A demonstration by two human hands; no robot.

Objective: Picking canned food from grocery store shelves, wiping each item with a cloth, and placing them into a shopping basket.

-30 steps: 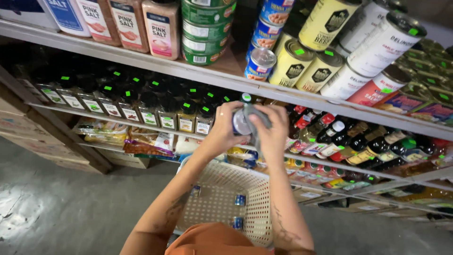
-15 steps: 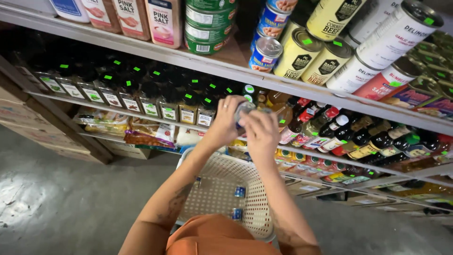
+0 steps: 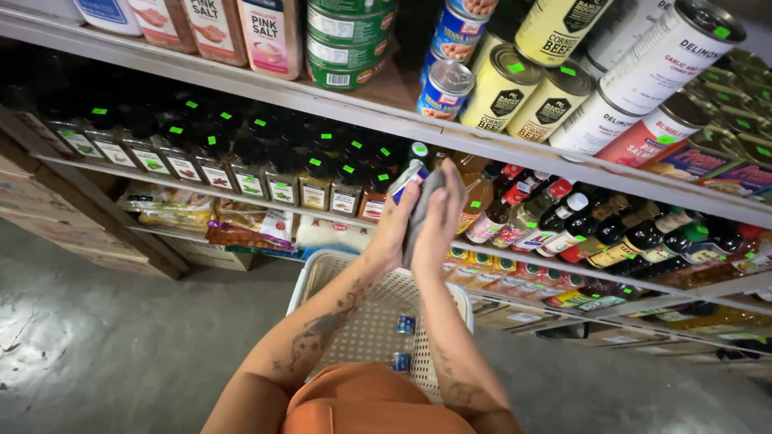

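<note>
I see my left hand [image 3: 394,229] and right hand [image 3: 441,217] pressed together around a small green-capped jar [image 3: 414,173], metal shelf edge [image 3: 241,197] just beyond, white perforated plastic basket [image 3: 322,277] below holding two small blue items [image 3: 404,325], open floor left

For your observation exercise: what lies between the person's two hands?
In the head view, a grey cloth and a small can sit pressed between the left hand and right hand.

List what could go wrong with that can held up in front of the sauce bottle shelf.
1. The small can is pinched between the left hand and right hand with a grey cloth; it might slip and drop toward the white basket below.
2. The hands are close to the packed sauce bottles; a stray knuckle could topple one.
</note>
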